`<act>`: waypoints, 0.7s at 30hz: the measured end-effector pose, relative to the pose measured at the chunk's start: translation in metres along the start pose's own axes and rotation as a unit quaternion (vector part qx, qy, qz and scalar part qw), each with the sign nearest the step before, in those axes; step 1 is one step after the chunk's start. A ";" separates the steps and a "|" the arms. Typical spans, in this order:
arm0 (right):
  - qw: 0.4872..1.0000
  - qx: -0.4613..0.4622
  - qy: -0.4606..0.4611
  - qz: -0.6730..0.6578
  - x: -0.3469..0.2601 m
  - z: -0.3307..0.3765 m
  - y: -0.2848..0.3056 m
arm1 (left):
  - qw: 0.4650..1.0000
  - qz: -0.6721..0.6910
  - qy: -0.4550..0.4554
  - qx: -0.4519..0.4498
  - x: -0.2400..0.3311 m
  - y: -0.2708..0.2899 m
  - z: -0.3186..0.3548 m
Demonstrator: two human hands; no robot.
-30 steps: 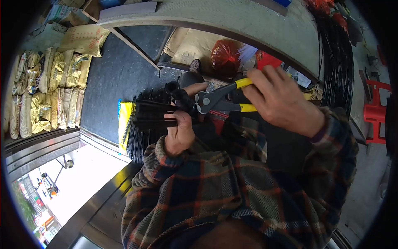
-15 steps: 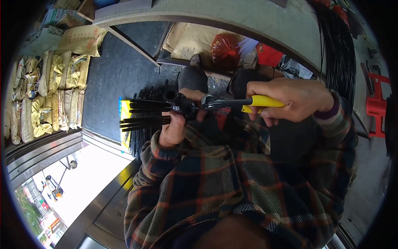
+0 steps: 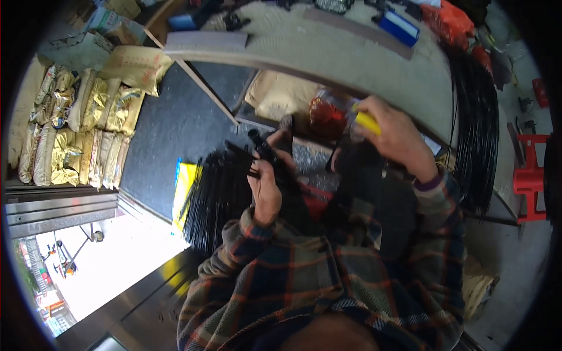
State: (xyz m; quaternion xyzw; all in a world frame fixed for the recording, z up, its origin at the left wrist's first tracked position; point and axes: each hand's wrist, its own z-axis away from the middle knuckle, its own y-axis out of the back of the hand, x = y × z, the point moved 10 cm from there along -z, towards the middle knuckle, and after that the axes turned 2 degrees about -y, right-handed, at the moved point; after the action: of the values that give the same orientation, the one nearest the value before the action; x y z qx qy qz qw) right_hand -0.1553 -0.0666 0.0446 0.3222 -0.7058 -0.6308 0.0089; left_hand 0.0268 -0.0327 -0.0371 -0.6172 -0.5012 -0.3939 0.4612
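Note:
My left hand [image 3: 265, 193] is closed around a black tubular fitting [image 3: 261, 144], which stands tilted up from my fingers above my lap. Dark thin rods come off it to the left, partly blurred. My right hand [image 3: 393, 137] grips a pair of pliers by the yellow handles [image 3: 367, 123], out near the bench's front edge and apart from the fitting. The jaws are smeared by motion. Below and left of my left hand lies a dense bundle of thin black rods [image 3: 213, 202].
Ahead runs a grey workbench [image 3: 351, 44] with a blue box [image 3: 400, 28] on it. Beneath it sit a red plastic bag [image 3: 324, 116] and a beige sack [image 3: 278, 99]. Long black rods [image 3: 477, 140] hang over the right side, near a red stool [image 3: 531, 178]. Wrapped packages [image 3: 88, 126] are stacked left.
The pliers have come away from the black fitting; my right hand has carried them forward toward the bench. My left hand keeps the fitting, now tilted differently. The view has shifted to show more bench.

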 end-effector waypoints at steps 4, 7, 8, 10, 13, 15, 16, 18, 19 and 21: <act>0.975 0.066 -0.112 0.178 0.100 -0.030 0.012 | 0.998 -0.054 -0.020 0.041 0.003 0.004 0.005; 0.930 0.178 -0.042 0.319 0.104 -0.035 0.026 | 0.999 -0.023 -0.027 0.016 0.012 -0.004 0.002; 0.906 0.248 0.054 0.339 0.064 -0.026 0.023 | 0.994 0.075 -0.061 0.049 0.018 0.011 -0.004; 0.946 0.167 0.212 0.179 -0.019 -0.001 -0.028 | 0.961 0.234 -0.076 0.128 0.026 0.048 -0.017; 0.953 -0.021 0.214 -0.211 -0.070 0.052 -0.091 | 0.914 0.359 -0.020 0.191 0.013 0.083 -0.049; 0.932 -0.013 0.164 -0.323 -0.059 0.050 -0.090 | 0.887 0.401 0.010 0.228 -0.014 0.094 -0.054; 0.945 0.132 0.075 -0.290 -0.033 0.048 -0.056 | 0.872 0.434 0.022 0.225 -0.032 0.093 -0.056; 0.921 0.320 0.011 -0.222 -0.021 0.073 0.007 | 0.843 0.497 0.023 0.202 -0.053 0.093 -0.060; 0.921 0.323 0.007 -0.216 -0.023 0.085 0.006 | 0.842 0.501 0.028 0.197 -0.062 0.088 -0.066; 0.884 0.112 0.181 -0.417 -0.059 0.094 -0.030 | 0.805 0.567 0.038 0.169 -0.073 0.080 -0.078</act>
State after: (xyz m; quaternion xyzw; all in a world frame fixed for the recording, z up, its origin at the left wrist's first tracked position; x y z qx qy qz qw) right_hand -0.1346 0.0447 0.0215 0.6941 -0.5583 -0.4242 -0.1631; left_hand 0.0897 -0.1322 -0.0994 -0.6881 -0.1028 0.0058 0.7183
